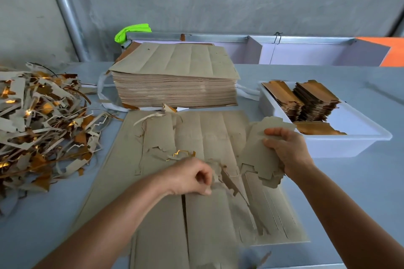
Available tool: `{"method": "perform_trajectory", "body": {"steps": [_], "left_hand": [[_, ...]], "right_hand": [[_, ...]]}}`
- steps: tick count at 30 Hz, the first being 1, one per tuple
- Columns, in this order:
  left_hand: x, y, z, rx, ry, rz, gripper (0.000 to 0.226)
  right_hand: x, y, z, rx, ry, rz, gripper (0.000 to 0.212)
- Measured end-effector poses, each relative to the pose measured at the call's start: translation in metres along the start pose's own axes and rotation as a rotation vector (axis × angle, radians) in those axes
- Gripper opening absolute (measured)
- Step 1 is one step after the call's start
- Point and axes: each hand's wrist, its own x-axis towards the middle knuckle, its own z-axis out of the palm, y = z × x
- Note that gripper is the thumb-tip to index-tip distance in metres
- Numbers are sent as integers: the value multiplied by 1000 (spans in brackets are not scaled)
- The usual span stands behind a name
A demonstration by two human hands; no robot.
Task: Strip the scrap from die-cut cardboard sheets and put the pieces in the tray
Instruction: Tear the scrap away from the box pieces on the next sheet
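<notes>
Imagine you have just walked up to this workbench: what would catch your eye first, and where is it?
Probably the tangled heap of grey and gold scrap at far left, glinting. Next, the thick stack of sheets at the back centre, and the white tray at right holding gold-faced pieces. In front, the left hand pinches scrap on the torn sheet, while the right hand grips a freed piece.

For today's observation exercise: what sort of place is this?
Probably a packaging workshop: a tall stack of die-cut sheets, a heap of stripped scrap, and finished pieces in a white tray.
</notes>
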Motion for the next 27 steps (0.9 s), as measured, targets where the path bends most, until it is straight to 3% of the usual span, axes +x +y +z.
{"method": "perform_trajectory", "body": {"steps": [5, 8, 11, 14, 18, 21, 25, 27], "left_hand": [[-8, -13, -37, -667, 153, 170, 21], [-5, -16, -46, -926, 210, 182, 23], [0, -17, -47, -1038, 209, 188, 27], [3, -19, -49, -991, 210, 189, 33], [3, -28, -55, -857, 276, 87, 43], [3, -26, -58, -655, 339, 69, 44], [13, -12, -55, -608, 304, 85, 45], [19, -7, -52, -642, 283, 108, 41]], "right_hand": [[1, -6, -4, -251, -38, -148, 18], [-9, -11, 9, -461, -224, -265, 19], [-20, -15, 24, -542, -409, -313, 18], [-21, -21, 31, -570, -440, -320, 18], [-13, -42, 18, -759, -104, -425, 21], [-16, -60, 8, -880, -39, -537, 24], [-34, -75, 21, -933, -189, -639, 23], [-43, -72, 37, -917, -362, -548, 46]]}}
